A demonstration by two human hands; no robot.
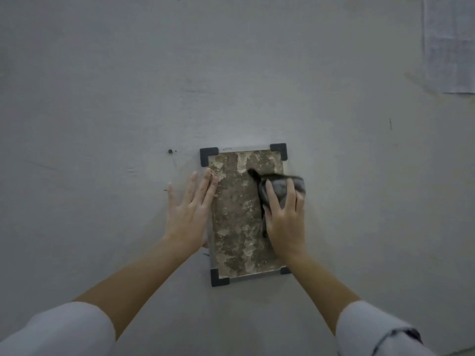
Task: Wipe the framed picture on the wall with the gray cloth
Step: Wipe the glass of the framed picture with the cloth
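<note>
The framed picture [239, 214] hangs on the gray wall [102, 98] just below the centre of the frame, slightly tilted, with black corner pieces [208, 154] on its corners. The right hand [285, 222] covers the picture's right side. Its grip is bent over the bunched gray cloth [282, 187] and presses it against the upper right of the picture face. The right forearm partly hides the lower right corner piece. The left hand [189, 209] lies flat, fingers straight and spread, across the picture's left edge and the adjoining wall. A small screw head [170, 151] sits in the wall left of the picture's top. A pale sheet [448, 44] hangs at the upper right of the frame.
</note>
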